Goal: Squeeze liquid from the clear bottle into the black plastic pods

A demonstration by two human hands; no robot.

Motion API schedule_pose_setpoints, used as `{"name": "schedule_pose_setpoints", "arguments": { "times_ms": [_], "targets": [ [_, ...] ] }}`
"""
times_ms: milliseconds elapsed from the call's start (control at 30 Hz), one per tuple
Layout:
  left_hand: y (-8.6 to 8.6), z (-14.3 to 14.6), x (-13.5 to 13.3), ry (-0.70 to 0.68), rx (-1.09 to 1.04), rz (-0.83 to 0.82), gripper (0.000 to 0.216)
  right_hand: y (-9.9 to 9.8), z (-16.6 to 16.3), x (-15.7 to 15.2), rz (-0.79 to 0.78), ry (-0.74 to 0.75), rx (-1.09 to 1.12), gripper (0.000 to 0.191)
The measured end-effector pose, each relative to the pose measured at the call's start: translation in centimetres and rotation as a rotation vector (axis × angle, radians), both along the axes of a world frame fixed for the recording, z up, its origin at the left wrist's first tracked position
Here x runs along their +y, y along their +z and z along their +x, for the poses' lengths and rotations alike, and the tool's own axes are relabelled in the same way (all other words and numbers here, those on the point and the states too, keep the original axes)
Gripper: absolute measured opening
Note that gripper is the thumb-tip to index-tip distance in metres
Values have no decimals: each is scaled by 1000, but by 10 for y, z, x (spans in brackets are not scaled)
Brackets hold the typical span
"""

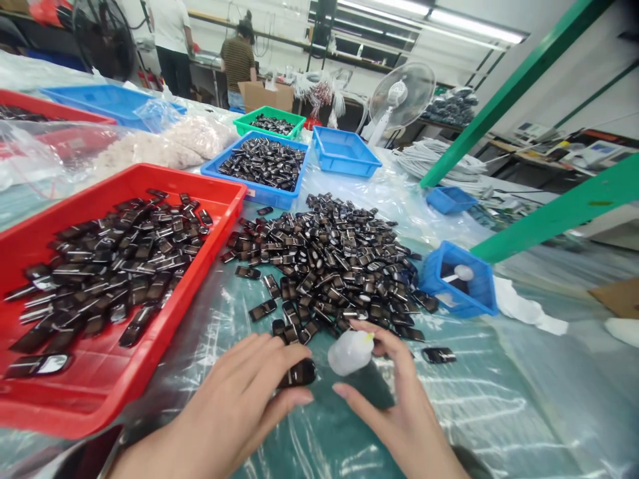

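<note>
My left hand (239, 399) pinches a small glossy black part (298, 373) between thumb and fingers, low in the middle of the view. My right hand (399, 406) holds a small translucent white squeeze bottle (350, 351) with a yellow tip, just right of that part. Right behind both hands lies a big loose pile of the same black parts (329, 259) on clear plastic sheeting over the table.
A red tray (210, 193) with several black parts stands at the left. Behind are a blue tray of parts (259, 193), a green tray (272, 113), a bare blue tray (344, 156) and a small blue bin (462, 289). Two people stand far back.
</note>
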State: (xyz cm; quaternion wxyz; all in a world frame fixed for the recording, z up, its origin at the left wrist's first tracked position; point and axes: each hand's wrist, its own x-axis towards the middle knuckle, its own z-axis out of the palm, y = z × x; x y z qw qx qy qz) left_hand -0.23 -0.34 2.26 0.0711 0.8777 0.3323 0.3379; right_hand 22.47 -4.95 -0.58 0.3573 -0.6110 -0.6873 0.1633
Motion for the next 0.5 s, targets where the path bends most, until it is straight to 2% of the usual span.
{"name": "schedule_pose_setpoints", "arguments": {
  "times_ms": [67,133,167,267,367,500],
  "targets": [
    [-1,-1,-1,1,-24,-7,31,3,-1,-7,156,-15,-12,36],
    [-3,-1,-3,5,-50,-24,30,5,-8,-11,240,137,-92,23],
    [-4,-2,-3,6,-52,-38,30,4,-13,-12,244,274,-171,24],
    [-8,-2,-4,-7,-39,-42,29,-2,-35,-8,342,406,-426,34],
    [-10,-2,-4,-10,-38,-26,27,-7,-51,-1,370,441,-516,39],
    [-10,-2,-4,-13,-54,-41,29,-3,-53,3,336,429,-448,41]
  ]
}}
